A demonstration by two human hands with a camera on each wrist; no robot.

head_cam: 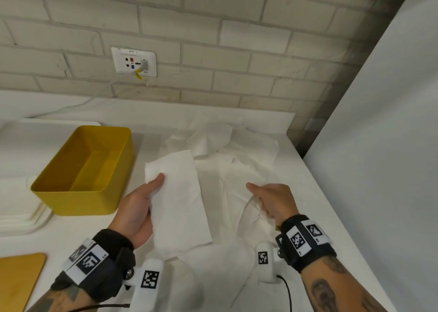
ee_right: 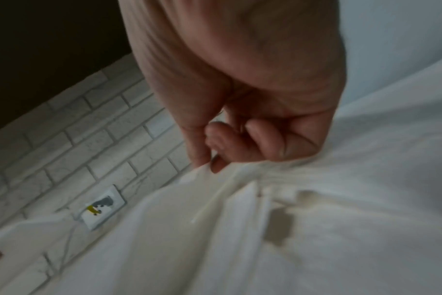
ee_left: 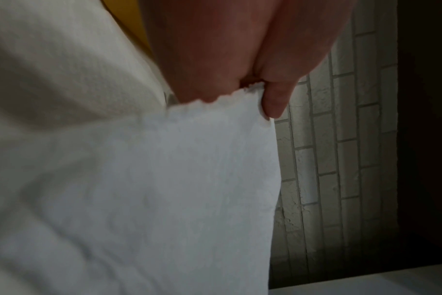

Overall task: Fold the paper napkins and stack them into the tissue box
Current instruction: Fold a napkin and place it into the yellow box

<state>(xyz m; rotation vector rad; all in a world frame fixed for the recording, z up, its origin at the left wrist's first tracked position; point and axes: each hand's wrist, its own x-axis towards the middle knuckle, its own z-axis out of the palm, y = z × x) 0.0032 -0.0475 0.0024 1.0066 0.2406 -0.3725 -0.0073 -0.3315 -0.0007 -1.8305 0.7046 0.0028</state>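
Left hand (head_cam: 139,207), palm turned inward, pinches the folded napkin (head_cam: 180,202) by its left edge, thumb on top, just right of the empty yellow box (head_cam: 80,169). Right hand (head_cam: 272,200), knuckles up, fingers curled, pinches a loose napkin (head_cam: 246,217) from the pile (head_cam: 227,145) spread over the counter (head_cam: 320,205).

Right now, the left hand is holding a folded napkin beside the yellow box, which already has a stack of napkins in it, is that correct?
Not quite: the yellow box holds nothing yet, as the head view shows. The rest stands: the left hand holds a folded napkin beside it.
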